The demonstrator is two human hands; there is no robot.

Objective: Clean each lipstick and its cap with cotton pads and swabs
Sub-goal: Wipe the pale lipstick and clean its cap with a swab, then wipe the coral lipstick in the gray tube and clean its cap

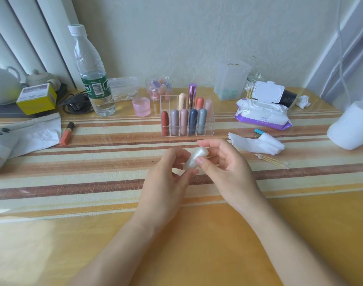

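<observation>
Striped table (94, 182) — lipstick (194, 159) between left hand (168, 182), right hand (223, 166)

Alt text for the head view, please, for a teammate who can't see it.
The left hand grips the lower end of a pearly white lipstick and the right hand pinches its top. Behind stands a clear organizer of capped lipsticks; cotton swabs and white pads lie to the right.

A pearly white lipstick (194, 159) above a counter (217, 234) of yellow wood. Its cloth (94, 166) is striped cream, orange and brown.
</observation>
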